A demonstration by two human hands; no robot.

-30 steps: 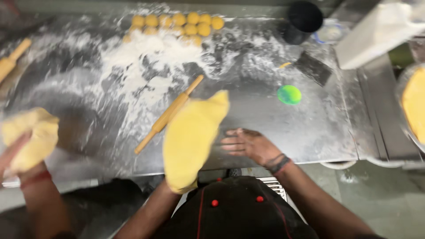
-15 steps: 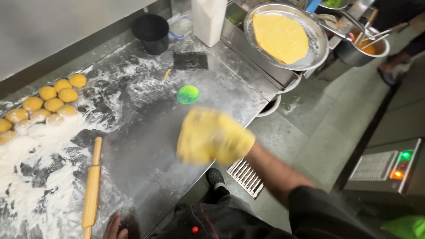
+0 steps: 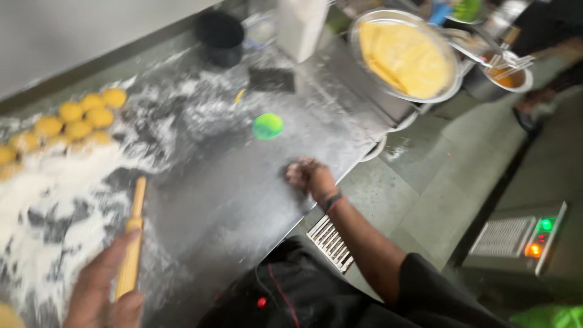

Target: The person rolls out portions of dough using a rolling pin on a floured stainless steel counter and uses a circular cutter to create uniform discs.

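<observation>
My left hand (image 3: 103,288) is at the bottom left, closed around the near end of a wooden rolling pin (image 3: 135,228) that lies on the floured steel table (image 3: 231,200). My right hand (image 3: 308,176) rests on the table near its right edge, fingers curled and holding nothing. A flat yellow dough sheet (image 3: 404,58) lies in a round metal pan (image 3: 364,24) to the far right. Several yellow dough balls (image 3: 73,118) sit at the back left.
A small green round thing (image 3: 268,126), a black scraper (image 3: 271,79), a black cup (image 3: 220,37) and a white container (image 3: 300,24) stand at the back. A pot with tongs (image 3: 507,73) is beyond the pan. A control box with lights (image 3: 522,240) sits on the floor.
The flat dough sheet that was held up over the table now lies in the metal pan. My right hand has come back down onto the table, and my left hand has taken the rolling pin.
</observation>
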